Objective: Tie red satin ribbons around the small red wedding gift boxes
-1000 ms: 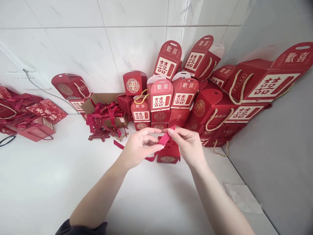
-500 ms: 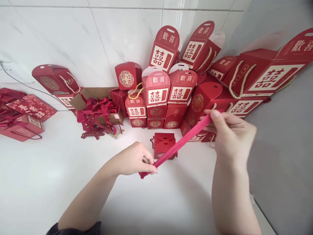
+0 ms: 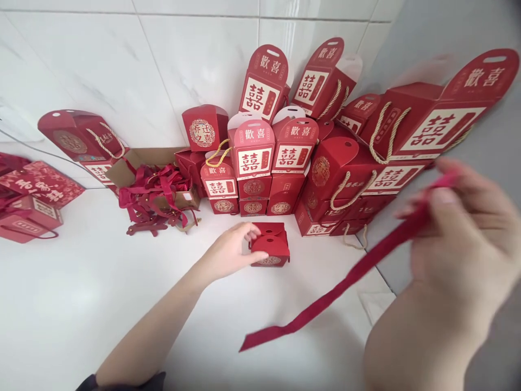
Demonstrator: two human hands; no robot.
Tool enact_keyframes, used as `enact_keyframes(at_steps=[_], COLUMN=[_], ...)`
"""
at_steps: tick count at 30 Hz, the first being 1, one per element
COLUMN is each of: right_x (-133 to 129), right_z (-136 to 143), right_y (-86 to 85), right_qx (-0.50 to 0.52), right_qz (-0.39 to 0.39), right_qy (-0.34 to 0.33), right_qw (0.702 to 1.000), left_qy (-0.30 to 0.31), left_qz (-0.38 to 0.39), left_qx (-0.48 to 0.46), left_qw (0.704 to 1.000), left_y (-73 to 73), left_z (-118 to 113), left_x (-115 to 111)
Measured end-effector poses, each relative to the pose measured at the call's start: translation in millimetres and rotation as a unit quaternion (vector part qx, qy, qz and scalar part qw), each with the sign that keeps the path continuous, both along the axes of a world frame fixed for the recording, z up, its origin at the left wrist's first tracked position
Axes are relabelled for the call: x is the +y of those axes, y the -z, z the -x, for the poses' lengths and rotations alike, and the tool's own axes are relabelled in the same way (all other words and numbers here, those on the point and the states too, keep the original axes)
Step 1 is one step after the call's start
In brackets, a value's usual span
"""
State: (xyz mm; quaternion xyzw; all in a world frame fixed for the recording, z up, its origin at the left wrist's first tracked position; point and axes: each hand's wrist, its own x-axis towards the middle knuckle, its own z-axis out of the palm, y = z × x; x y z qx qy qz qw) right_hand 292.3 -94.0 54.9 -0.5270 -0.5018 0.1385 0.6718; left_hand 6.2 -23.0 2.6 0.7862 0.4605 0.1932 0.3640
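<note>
A dark red ribbon point(image 3: 337, 290) hangs slantwise from my right hand point(image 3: 464, 222), which pinches its upper end at the right; the other end dangles free over the white table. My left hand point(image 3: 240, 247) is at the left side of a small red box point(image 3: 277, 247), its thumb and fingers spread around the box's near left corner. The box sits upright on the table, with its top flaps folded over and two round holes showing. Whether my left fingers press on it is hard to tell.
Red gift boxes point(image 3: 254, 160) are stacked along the tiled wall, some with rope handles. Left of them, an open cardboard box point(image 3: 122, 171) overflows with red ribbons point(image 3: 163, 190). More red boxes point(image 3: 30, 217) lie at the far left.
My left hand has let go of the ribbon and moved up to the small box. My right hand has moved right and nearer, drawing the ribbon along. The view has shifted slightly.
</note>
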Motion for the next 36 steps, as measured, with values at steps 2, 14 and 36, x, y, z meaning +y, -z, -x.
enact_keyframes(at_steps=[2,14,36], right_x=[6.2,43.0,60.5], right_z=[23.3,76.2,97.2], right_y=[0.3,44.5,65.6], right_qx=[0.019,-0.149,-0.144], right_qz=[0.035,0.332,0.283], right_qy=[-0.074,-0.389,-0.395], right_qw=[0.997,0.846,0.862], left_qy=[-0.042,-0.018,-0.051], left_qz=[-0.015,0.103,0.201], left_qx=[-0.026,-0.095,-0.095], left_qw=[0.999,0.990,0.974], left_y=[11.6,12.8,13.2], left_z=[-5.8,0.5,1.8], left_x=[6.8,13.0,14.7])
